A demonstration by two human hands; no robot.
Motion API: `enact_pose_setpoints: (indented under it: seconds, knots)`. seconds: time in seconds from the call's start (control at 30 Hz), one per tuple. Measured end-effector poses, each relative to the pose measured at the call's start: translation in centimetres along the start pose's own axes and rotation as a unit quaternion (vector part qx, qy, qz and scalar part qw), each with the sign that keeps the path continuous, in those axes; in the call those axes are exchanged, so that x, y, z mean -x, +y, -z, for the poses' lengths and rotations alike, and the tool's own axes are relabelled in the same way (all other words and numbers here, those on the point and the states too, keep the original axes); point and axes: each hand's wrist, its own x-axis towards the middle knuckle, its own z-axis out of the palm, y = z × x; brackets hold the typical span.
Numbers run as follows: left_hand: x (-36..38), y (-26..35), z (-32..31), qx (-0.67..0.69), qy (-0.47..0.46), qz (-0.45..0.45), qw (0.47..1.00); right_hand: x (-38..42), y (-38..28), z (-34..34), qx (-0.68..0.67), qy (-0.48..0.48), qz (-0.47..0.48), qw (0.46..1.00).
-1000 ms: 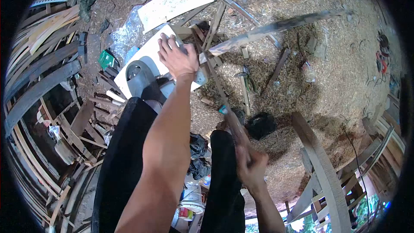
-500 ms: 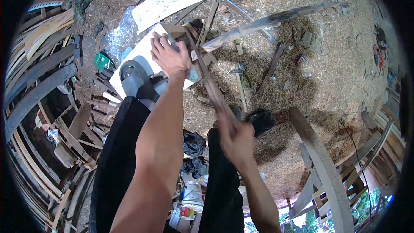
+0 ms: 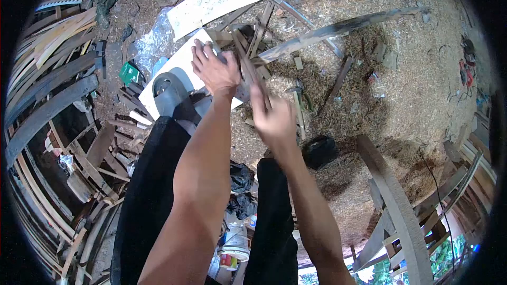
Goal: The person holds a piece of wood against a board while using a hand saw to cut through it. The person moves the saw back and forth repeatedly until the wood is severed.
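Note:
My left hand [image 3: 215, 69] presses down on a piece lying over the white board [image 3: 182, 63], its fingers spread toward the board's upper edge. My right hand [image 3: 274, 119] is wrapped round a long wooden strip [image 3: 249, 68], which slants up and left past my left hand; motion blurs the hand and strip. A long dark-streaked plank [image 3: 327, 32] runs from beside my left hand to the upper right. A foot in a grey sandal [image 3: 171, 92] rests on the white board.
A white sheet [image 3: 211, 5] lies beyond the board. Hand tools [image 3: 301, 92] and wood scraps lie on shavings-covered ground. Curved timbers are stacked at left, a thick beam [image 3: 393, 195] stands at lower right, and a white bucket [image 3: 235, 243] is between my legs.
My right hand has moved up and left with the wooden strip, closer to my left hand. My left hand stays on the same spot while the whole view has shifted slightly.

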Motion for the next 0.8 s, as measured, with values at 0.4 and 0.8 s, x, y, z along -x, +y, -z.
enact_pose_setpoints:
  seconds: [0.4, 0.8]
  knots:
    - [-0.1, 0.1, -0.2, -0.007, 0.003, 0.003, 1.0, -0.7, 0.8, -1.3, 0.032, 0.024, 0.005, 0.999]
    - [0.0, -0.2, -0.8, -0.016, 0.03, 0.001, 0.999, 12.4, 2.4, 6.5, -0.025, -0.014, -0.016, 0.999]
